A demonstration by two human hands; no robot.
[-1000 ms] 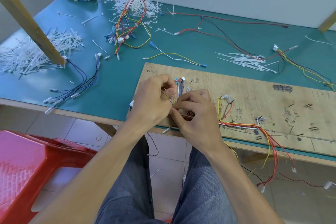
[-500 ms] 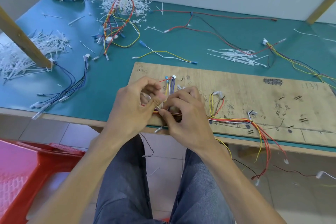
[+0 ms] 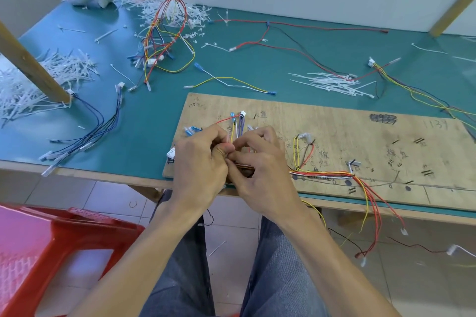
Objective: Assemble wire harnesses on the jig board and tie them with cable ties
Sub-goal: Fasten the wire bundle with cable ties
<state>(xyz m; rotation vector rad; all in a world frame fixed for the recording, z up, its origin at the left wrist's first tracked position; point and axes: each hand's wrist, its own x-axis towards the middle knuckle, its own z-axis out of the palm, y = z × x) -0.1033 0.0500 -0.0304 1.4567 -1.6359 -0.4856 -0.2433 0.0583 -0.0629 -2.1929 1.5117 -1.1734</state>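
Both hands meet at the jig board (image 3: 334,136) near edge, left hand (image 3: 198,165) and right hand (image 3: 260,170) pinching the wire harness (image 3: 322,175), loose cable ties (image 3: 329,83) at one o'clock

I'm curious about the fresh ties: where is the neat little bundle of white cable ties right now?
In the head view, the bundle of cable ties lies on the green mat, just beyond the jig board's far edge, right of centre, beside a red wire.

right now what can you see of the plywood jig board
The flat, tan plywood jig board lies on the green table mat, its near edge by the table front. Black handwritten marks and small pegs dot it. A red, yellow and white wire bundle runs along it; both hands work at its left end.
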